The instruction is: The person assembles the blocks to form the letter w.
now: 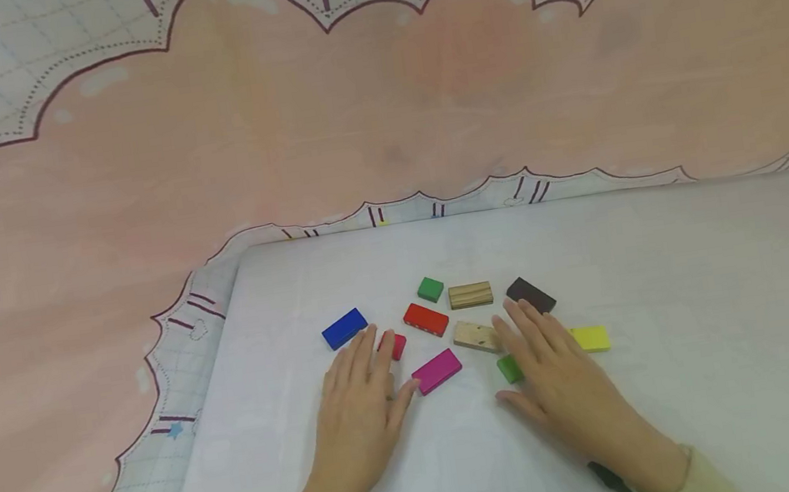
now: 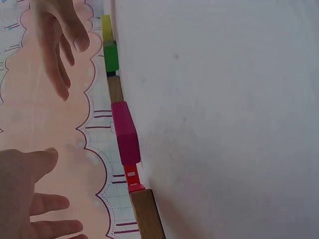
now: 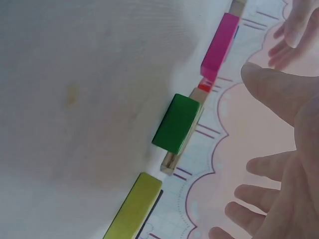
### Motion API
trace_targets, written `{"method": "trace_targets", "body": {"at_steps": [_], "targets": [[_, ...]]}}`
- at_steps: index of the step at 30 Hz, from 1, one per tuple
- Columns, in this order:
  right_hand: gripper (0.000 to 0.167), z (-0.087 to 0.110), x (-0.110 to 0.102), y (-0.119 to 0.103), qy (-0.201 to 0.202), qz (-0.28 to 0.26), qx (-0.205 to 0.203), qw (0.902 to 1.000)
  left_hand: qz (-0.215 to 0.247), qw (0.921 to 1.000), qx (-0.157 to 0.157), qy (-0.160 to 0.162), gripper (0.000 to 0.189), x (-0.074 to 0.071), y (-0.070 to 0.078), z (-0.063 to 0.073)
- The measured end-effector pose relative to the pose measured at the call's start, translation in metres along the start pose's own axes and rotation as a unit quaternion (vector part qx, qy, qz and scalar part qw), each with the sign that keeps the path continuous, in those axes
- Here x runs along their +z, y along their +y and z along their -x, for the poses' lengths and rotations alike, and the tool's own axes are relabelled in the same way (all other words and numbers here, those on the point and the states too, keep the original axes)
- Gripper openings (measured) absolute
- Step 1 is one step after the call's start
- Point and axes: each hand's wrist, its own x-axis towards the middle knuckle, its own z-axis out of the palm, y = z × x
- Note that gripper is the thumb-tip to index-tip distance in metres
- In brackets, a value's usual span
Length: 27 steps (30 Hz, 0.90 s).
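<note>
My left hand (image 1: pixel 356 403) hovers with fingers extended, partly in front of a small pinkish-red block (image 1: pixel 398 346) and near a blue block (image 1: pixel 344 329). A magenta block (image 1: pixel 437 371) lies just beyond its thumb tip. Fingers spread, my right hand (image 1: pixel 565 382) is over the right side of the group. It partly covers a green block (image 1: pixel 509 369), a yellow block (image 1: pixel 592 338) and a dark block (image 1: pixel 531 295). Neither hand holds anything. In the right wrist view the green block (image 3: pixel 177 123) and yellow block (image 3: pixel 133 206) stand apart from the fingers.
Between the hands lie a red block (image 1: pixel 426 320) and a plain wooden block (image 1: pixel 476 337). Farther back are a second green block (image 1: pixel 430 289) and a grooved wooden block (image 1: pixel 470 295). A white cloth (image 1: pixel 740 332) covers the table; patterned pinkish fabric (image 1: pixel 376 114) hangs behind.
</note>
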Motion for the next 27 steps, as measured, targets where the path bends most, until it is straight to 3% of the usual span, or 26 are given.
{"method": "trace_targets", "body": {"at_steps": [27], "targets": [[0.087, -0.015, 0.002, -0.016, 0.017, -0.043, -0.024, 0.9987, 0.020, 0.9995, -0.022, 0.009, 0.058, -0.004, -0.020, -0.009]]}}
